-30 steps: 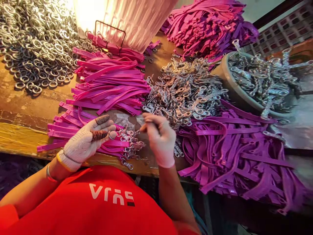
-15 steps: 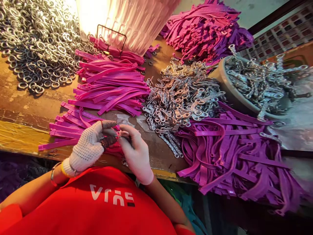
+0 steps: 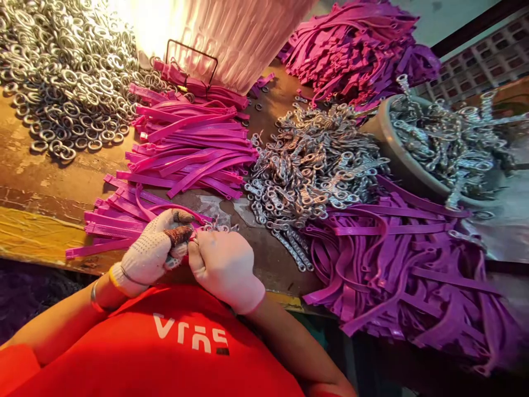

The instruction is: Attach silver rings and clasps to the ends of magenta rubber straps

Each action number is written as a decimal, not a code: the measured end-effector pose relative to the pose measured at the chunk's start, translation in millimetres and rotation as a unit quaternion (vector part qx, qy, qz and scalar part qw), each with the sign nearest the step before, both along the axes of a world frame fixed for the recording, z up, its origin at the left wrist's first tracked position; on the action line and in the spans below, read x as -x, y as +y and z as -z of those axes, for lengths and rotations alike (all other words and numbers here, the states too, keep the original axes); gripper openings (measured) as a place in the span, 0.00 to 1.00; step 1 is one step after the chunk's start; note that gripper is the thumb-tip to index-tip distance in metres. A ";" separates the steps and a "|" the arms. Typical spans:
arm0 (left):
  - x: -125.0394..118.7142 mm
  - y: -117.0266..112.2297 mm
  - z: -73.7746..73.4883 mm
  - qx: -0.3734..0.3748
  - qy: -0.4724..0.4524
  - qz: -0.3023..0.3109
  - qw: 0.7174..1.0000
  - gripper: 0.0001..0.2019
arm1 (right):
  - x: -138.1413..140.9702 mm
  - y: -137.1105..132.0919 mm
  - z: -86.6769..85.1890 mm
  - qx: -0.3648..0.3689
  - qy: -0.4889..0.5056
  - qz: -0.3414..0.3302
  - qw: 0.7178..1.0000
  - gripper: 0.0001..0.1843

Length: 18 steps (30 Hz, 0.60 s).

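My left hand (image 3: 151, 245), in a white dotted glove with dark worn fingertips, is closed on a pink strap (image 3: 195, 214). My right hand (image 3: 225, 264), in a plain white glove, is curled against the left fingertips, back of the hand up; its fingers pinch at the strap's end, mostly hidden. Beyond the right knuckles a short twisted metal chain (image 3: 223, 227) shows; I cannot tell whether it is joined to the strap. Both hands are over the table's front edge. Just beyond the left hand, pink straps (image 3: 198, 143) lie in a layered row.
Metal rings (image 3: 78, 82) are heaped at the far left. Metal chain pieces (image 3: 318, 160) lie mid-table, with more in a grey bucket (image 3: 392, 129) at right. Purple straps (image 3: 397, 264) hang over the front edge; another strap pile (image 3: 351, 49) stands behind. A clear ribbed plastic cover (image 3: 235, 38) is at the back.
My right hand has turned over, from fingers extended toward the left to a closed curl with its back up. A bit of chain now shows beyond it. The left hand stays near the same spot.
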<state>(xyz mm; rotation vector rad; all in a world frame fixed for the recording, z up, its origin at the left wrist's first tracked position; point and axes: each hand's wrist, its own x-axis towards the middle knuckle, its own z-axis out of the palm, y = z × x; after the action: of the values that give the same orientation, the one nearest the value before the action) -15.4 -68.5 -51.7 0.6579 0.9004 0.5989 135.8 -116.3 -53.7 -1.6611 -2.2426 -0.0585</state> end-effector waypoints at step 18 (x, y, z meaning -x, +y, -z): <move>11.0 89.2 -6.3 -0.561 0.575 0.275 0.528 0.17 | -20.1 -18.6 2.4 0.107 0.332 0.043 0.936 0.14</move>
<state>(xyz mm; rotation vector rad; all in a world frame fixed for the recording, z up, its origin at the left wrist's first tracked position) -26.5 20.7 -45.3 2.6528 1.3224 -0.0432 155.9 -134.9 -56.0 -1.5662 -1.6998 0.6494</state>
